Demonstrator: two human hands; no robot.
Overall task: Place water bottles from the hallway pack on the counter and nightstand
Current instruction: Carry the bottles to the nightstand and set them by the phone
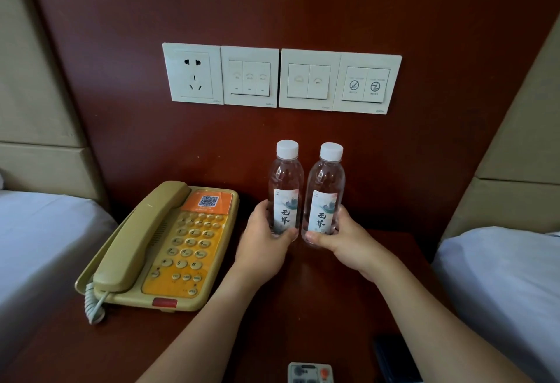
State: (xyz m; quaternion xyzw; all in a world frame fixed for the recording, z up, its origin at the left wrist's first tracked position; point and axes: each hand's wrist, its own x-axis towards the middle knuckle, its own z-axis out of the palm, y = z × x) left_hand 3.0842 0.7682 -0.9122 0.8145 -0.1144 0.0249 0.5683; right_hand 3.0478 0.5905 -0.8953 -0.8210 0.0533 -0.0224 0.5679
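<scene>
Two clear water bottles with white caps and pale printed labels stand upright side by side at the back of the dark wooden nightstand, close to the wall panel. My left hand wraps the lower part of the left bottle. My right hand grips the base of the right bottle. The bottles almost touch each other. Whether their bases rest on the nightstand is hidden by my fingers.
A beige and orange telephone with a coiled cord lies left of the bottles. A white remote and a dark flat object sit at the near edge. Wall switches and a socket are above. Beds flank both sides.
</scene>
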